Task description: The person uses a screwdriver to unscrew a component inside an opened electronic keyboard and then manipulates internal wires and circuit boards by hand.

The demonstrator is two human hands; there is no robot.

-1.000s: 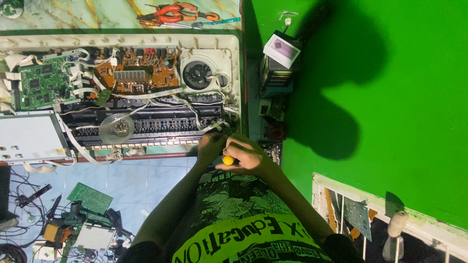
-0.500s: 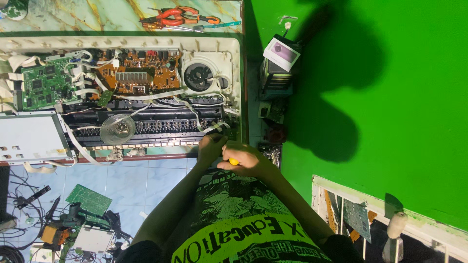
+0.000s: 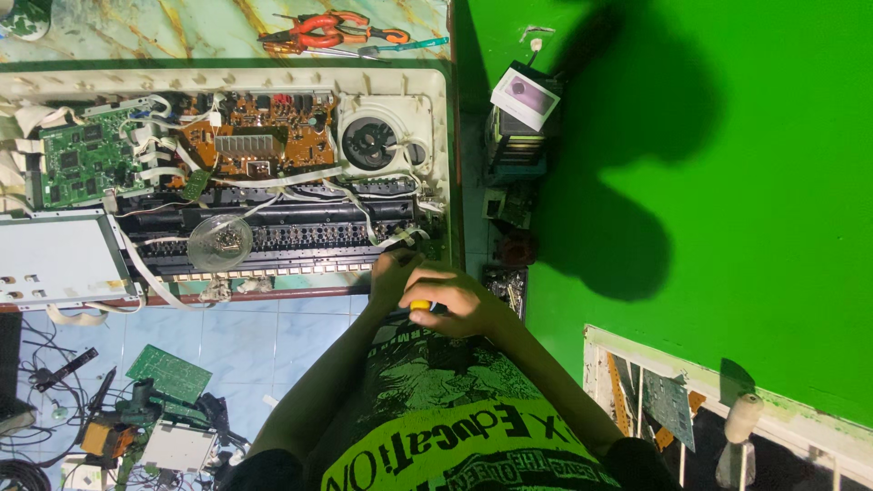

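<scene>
Orange-handled pliers (image 3: 329, 29) lie on the marbled bench (image 3: 136, 27) at the top. A clear round dish (image 3: 220, 241) sits near a grey metal panel (image 3: 55, 259). A loose green circuit board (image 3: 169, 372) rests on the blue tiled floor (image 3: 236, 341) among cables.

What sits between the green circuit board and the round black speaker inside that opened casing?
In the head view, an orange-brown circuit board with a silver heat sink lies between them.

A glossy yellow plastic screwdriver handle (image 3: 420, 305) is gripped in the right hand (image 3: 452, 300). The opened keyboard casing (image 3: 400, 80) is made of matt cream plastic. A clear, shiny plastic dish (image 3: 220, 242) is seen on it. The worktop (image 3: 136, 32) is finished in polished marble. The floor tiles (image 3: 227, 336) are glazed smooth.
</scene>
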